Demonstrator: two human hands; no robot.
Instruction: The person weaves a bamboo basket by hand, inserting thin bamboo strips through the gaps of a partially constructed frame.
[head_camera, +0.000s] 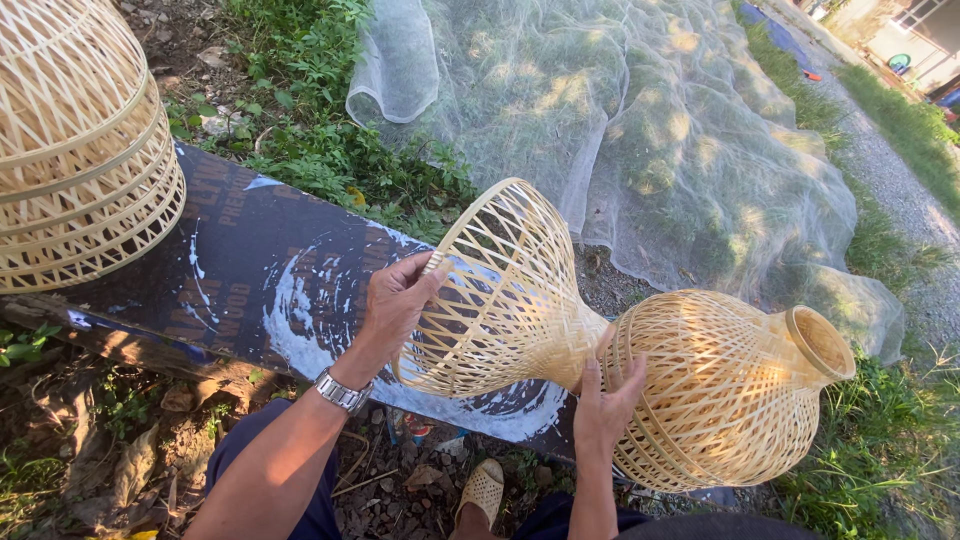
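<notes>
Above the dark printed board, a woven bamboo vase-shaped basket is held on its side. The left hand is clamped on the flared rim, while the right hand lies flat against the belly. Steadier handling would likely be had by supporting the narrow waist. Its long axis runs roughly level, with the small neck pointed right and the flared mouth left.

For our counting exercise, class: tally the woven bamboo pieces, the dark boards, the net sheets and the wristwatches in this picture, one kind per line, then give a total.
Woven bamboo pieces: 2 (held hourglass-shaped piece, stacked piece at upper left)
Dark boards: 1
White net sheets: 1
Wristwatches: 1
Total: 5
</notes>
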